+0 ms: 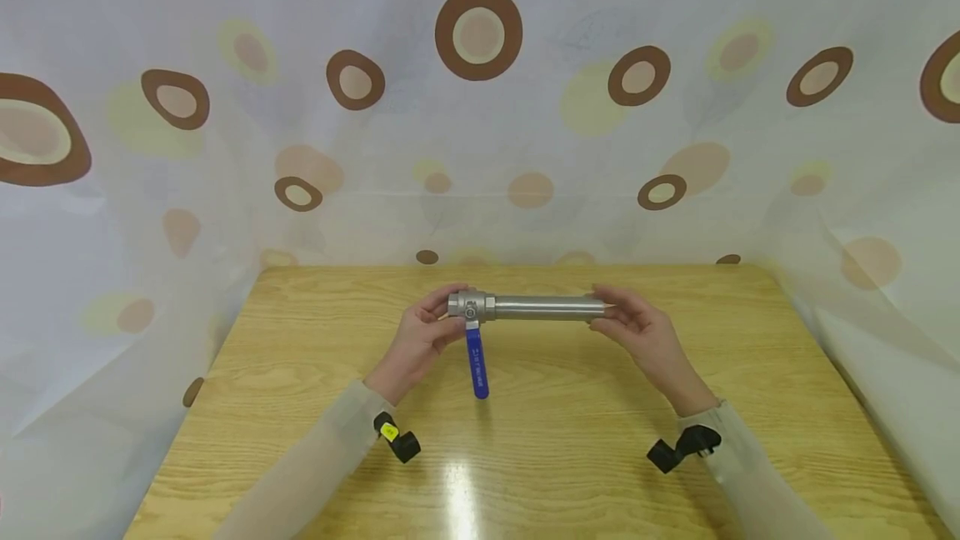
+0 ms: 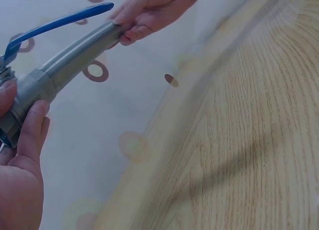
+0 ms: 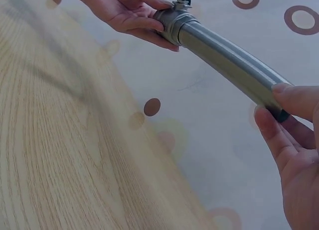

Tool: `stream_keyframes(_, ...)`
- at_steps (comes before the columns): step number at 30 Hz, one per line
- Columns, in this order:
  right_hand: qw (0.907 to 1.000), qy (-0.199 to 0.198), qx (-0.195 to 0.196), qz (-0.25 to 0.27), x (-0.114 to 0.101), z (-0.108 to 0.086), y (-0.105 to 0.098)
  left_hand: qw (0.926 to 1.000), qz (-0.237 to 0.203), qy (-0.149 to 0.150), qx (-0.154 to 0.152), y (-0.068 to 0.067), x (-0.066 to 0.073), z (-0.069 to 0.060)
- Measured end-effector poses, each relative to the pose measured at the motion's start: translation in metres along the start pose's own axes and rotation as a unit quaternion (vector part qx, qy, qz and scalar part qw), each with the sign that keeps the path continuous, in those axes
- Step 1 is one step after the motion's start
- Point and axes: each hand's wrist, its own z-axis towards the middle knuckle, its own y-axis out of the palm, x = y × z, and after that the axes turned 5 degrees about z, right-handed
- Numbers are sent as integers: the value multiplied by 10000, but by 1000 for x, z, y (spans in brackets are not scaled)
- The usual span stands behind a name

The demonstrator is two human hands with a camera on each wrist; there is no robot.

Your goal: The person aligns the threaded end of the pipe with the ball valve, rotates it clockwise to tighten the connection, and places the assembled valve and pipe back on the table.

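A metal ball valve (image 1: 470, 305) with a blue lever handle (image 1: 477, 363) is joined to a straight steel pipe (image 1: 547, 308), which runs level to the right. My left hand (image 1: 422, 338) grips the valve body at its left end, thumb on the near side and fingers behind. At the far right end of the pipe, my right hand (image 1: 647, 335) pinches it between thumb and fingers. Both wrist views show the valve and pipe raised above the table. The lever points toward me in the head view.
The wooden table (image 1: 540, 457) spreads below both hands. A white sheet (image 1: 480, 132) with brown and yellow circles hangs behind it and along both sides. Black camera mounts sit on the left cuff (image 1: 360, 419) and the right cuff (image 1: 723, 432).
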Motion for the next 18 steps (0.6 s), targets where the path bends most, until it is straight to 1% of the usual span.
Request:
stream_keyframes(5,9999,88,81,-111,0,-1,0,10000,-18,-42,2,-1,0,0)
stream_keyframes(9,9998,120,108,-97,1,0,-1,10000,-68,-34,-19,-1,0,1)
stream_keyframes(13,9996,159,167,-140,2,0,-1,9999,-95,-28,-66,-1,0,0)
stream_keyframes(18,9991,255,252,-221,3,-2,-1,10000,-68,-55,-46,0,0,-1)
